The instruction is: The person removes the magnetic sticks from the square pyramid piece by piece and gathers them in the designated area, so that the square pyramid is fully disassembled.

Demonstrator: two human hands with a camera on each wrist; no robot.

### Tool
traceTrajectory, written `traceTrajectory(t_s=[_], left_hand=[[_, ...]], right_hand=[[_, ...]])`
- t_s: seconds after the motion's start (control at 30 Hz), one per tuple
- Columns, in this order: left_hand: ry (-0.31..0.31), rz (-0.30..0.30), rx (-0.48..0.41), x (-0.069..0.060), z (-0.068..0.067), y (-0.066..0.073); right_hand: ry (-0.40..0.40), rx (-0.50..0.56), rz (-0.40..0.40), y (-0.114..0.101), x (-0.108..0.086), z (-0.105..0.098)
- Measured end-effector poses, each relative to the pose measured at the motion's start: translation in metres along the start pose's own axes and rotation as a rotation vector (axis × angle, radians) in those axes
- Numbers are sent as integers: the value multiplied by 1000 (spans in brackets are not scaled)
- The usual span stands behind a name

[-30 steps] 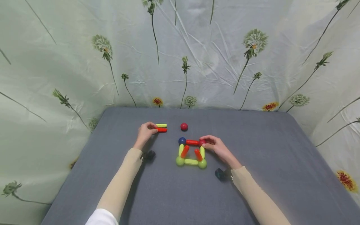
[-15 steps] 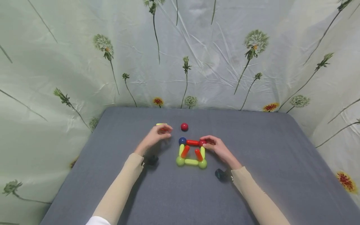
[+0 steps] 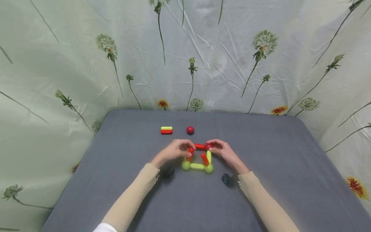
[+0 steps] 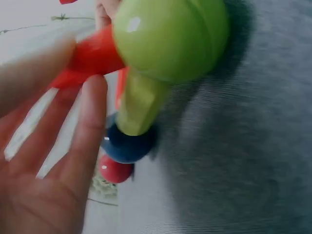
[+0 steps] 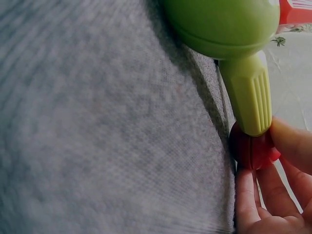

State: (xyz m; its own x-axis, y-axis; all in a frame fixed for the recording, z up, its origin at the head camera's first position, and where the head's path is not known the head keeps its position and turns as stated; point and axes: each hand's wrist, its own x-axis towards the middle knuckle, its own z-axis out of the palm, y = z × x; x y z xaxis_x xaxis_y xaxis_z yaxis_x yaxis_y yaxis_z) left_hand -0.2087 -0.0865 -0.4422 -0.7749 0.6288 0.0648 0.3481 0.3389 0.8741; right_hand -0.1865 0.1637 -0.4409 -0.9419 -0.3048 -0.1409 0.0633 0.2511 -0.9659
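Note:
A square frame of toy rods and balls lies on the grey table. My left hand [image 3: 175,149] pinches a red rod [image 4: 97,56] that slants up from the front-left green ball [image 3: 186,165]. In the head view this hand covers the blue ball [image 4: 127,144], which shows in the left wrist view. My right hand [image 3: 226,155] grips the dark red ball [image 5: 251,148] at the far right corner, where a yellow-green rod [image 5: 248,95] meets it. A second red rod [image 3: 204,159] leans inward from the front-right green ball [image 3: 209,168].
Behind the frame lie a loose red ball [image 3: 190,130] and, side by side, a yellow-green rod [image 3: 166,128] and a red rod [image 3: 166,132]. A dark wrist camera [image 3: 227,179] hangs under the right wrist. Flowered cloth [image 3: 220,80] rises beyond the table [image 3: 261,145].
My left hand has left the loose pair of rods and moved right and nearer, to the frame's left red rod. The right hand stays at the dark red ball.

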Motion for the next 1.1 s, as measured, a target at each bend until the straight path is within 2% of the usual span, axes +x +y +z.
traceTrajectory(t_s=[0.07,0.13,0.2,0.27,0.33,0.43,0.53,0.63,0.73,0.87,0.93,1.03,1.1], left_hand=[[52,6,-11,-2,-1,-2],[99,-10,-67,-6,-3,-4],[151,-51,-129,-10,-9,-6],[249,-110,-171,-14,-17,-10],[381,-166,-164,-18,-28,-16],[565,-274,-104,-21,-43,-28],[667,-376,-37,-22,-52,-37],[707,-417,65,-20,-56,-43],[726,-416,161,-17,-58,-49],[735,-403,191,-15,-59,-52],[742,-378,197,-16,-59,-50],[694,-301,150,-18,-55,-40],[589,-216,80,-17,-48,-28]], right_hand=[[3,8,-4,8,4,-1],[1,18,-6,16,8,-1],[2,29,2,24,12,-2],[2,24,2,26,12,-2],[10,17,8,28,13,-3],[19,9,8,28,13,-3],[20,3,10,27,14,-4],[20,3,9,27,14,-4],[17,-1,11,27,14,-3],[19,2,15,27,14,-3],[17,8,15,27,14,-3],[19,8,13,27,14,-4],[21,10,15,28,14,-4]])
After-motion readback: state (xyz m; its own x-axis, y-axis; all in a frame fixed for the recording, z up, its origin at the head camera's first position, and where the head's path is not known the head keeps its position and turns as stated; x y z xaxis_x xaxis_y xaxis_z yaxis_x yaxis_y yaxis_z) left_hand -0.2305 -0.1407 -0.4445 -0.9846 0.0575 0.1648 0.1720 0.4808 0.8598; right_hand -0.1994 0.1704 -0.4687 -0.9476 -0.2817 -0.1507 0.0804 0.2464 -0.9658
